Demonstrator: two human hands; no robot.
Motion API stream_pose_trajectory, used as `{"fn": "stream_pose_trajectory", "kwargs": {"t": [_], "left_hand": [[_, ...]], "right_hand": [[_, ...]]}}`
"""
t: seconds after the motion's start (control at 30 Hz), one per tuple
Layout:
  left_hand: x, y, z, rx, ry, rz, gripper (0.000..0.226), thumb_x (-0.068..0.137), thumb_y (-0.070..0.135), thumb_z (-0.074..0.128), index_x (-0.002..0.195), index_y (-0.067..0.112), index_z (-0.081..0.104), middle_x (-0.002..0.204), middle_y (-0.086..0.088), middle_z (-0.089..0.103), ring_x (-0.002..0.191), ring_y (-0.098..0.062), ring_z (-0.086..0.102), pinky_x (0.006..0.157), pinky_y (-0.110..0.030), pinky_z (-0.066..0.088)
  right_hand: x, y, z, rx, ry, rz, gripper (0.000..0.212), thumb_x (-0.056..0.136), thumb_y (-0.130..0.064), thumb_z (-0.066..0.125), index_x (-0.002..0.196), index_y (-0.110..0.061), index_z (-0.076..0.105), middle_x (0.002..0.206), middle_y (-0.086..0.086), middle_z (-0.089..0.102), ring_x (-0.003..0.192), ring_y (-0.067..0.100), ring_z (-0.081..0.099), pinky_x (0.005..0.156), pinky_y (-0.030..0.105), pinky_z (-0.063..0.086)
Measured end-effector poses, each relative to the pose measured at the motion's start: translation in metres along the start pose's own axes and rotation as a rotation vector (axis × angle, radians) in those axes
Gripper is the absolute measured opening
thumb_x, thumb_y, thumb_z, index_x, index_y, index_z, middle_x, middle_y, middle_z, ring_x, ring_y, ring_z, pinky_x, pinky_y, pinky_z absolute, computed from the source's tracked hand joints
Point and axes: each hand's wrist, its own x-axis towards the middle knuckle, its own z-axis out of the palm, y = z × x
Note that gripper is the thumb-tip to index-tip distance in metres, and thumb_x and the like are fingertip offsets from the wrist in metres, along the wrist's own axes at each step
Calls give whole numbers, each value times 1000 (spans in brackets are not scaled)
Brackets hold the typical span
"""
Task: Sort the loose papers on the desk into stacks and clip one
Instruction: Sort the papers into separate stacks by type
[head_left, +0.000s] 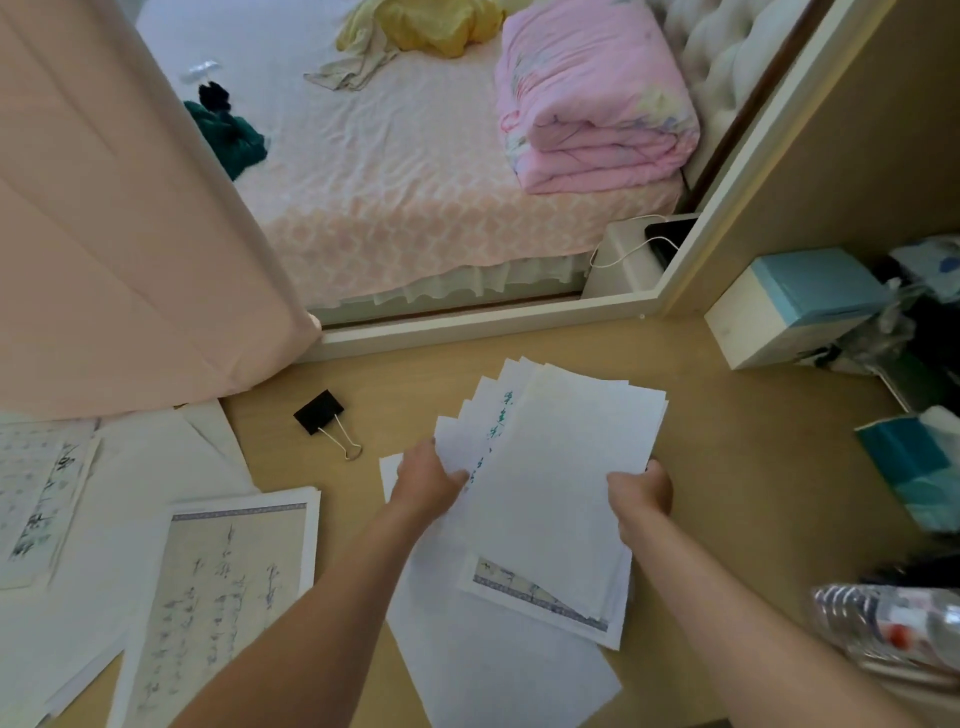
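Pinching the fanned papers (566, 467) at both side edges, you are holding them over the worktop (753, 467), left grip (428, 480) and right grip (641, 493) each curled on them. Sheets are looking light, floppy, slippery; hold mid-edge, both sides.

You wear the only camera on your head, and its wide-angle view looks forward and steeply down from close above the tabletop (727, 467), which fills the lower half with your left hand (428, 480) and right hand (641, 493) holding the papers (561, 467) just below centre, the bed (389, 182) beyond filling the upper half.
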Motion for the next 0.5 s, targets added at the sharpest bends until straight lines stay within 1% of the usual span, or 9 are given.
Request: {"fn": "stream_pose_trajectory", "kwargs": {"t": [0.07,0.1,0.17,0.2,0.27,0.33,0.37,0.43,0.5], "left_hand": [[-1,7,3,-194,-91,-74,59,88,37,68,135,11,44,117,-5,59,95,-20,59,77,-32,47],[-3,9,4,-245,-122,-80,50,90,39,66,129,12,50,114,-3,62,90,-18,61,74,-32,48],[-3,11,5,-252,-133,-38,39,91,44,62,119,17,58,113,-1,67,90,-17,64,76,-35,54],[-3,11,4,-237,-137,-23,36,92,44,61,118,20,60,112,1,68,92,-17,66,79,-37,56],[-3,12,3,-233,-198,-22,29,92,38,62,116,22,62,111,1,69,94,-18,67,81,-38,58],[-1,13,3,-295,-268,-53,26,91,24,66,115,16,64,113,-4,70,95,-20,68,82,-37,58],[-3,14,2,-344,-284,-64,25,89,19,68,113,13,65,113,-6,70,94,-20,68,79,-34,57],[-7,16,2,-436,-278,-73,29,84,21,74,111,13,65,109,-6,71,93,-21,69,73,-31,57],[-9,12,2,-471,-221,-64,32,81,24,78,109,19,65,105,-2,72,93,-22,70,75,-36,59]], "right_hand": [[2,0,6,-30,-13,-4,25,75,1,55,93,-16,61,98,5,68,83,27,65,68,30,53],[4,1,7,-51,-35,-22,23,75,0,54,90,-16,60,97,5,67,80,26,65,65,29,51],[3,0,5,-86,-103,-68,20,76,1,53,87,-16,58,92,4,67,73,22,61,58,24,45],[4,0,4,-106,-130,-85,21,77,1,52,89,-15,58,92,4,68,71,21,60,56,24,43],[6,2,2,-134,-161,-107,24,79,0,52,96,-15,59,95,4,68,77,23,61,59,26,44],[4,3,1,-179,-205,-146,25,81,-1,55,102,-14,58,99,3,67,85,24,62,67,27,45],[3,4,2,-204,-237,-165,25,82,-2,56,103,-15,56,100,3,65,87,24,61,70,27,45],[0,7,5,-251,-328,-200,23,84,-3,58,103,-16,53,102,4,64,89,22,60,73,28,46],[-3,7,7,-321,-391,-238,18,84,-7,61,99,-16,54,104,5,65,88,21,61,73,30,48]]}}
